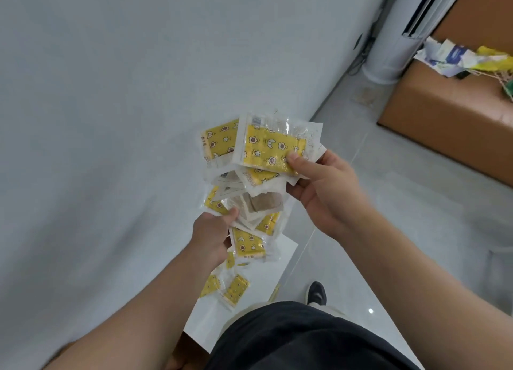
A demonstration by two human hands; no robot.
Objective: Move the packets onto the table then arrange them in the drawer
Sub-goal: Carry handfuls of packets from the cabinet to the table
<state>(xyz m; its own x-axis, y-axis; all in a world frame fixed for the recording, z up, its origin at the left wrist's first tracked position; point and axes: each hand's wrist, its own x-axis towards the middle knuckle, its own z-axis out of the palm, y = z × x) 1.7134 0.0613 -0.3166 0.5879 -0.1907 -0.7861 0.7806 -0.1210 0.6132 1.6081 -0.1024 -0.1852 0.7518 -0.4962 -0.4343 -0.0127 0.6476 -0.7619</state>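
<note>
Yellow packets (273, 150), printed with small flowers, moons and stars and sealed in clear plastic, are fanning out between a person's two bare hands above a white table (83, 119). The right hand (324, 186) is gripping the top of the bunch, its thumb pressing down on the uppermost packet while the fingers are curling underneath. Just below and to the left of it, the left hand (213, 236) is pinching the lower part of the same bunch, thumb on top, with more packets hanging down past its palm. A few packets in the middle of the bunch are showing a beige pad through the plastic rather than yellow print.

Below the left hand, near the person's body, two loose packets (236, 289) are lying on the white table surface by its corner edge. The left forearm is crossing over part of that surface, hiding whatever lies under it.

To the right of the right hand, well apart, a brown cardboard box (449, 114) is sitting on the grey tiled floor (388, 217), with crumpled paper and wrappers (458, 58) piled on top. Beyond the box a tall white appliance (394, 42) is standing against the wall. Under the hands, the person's dark shorts and one dark shoe (316, 292) are showing.
</note>
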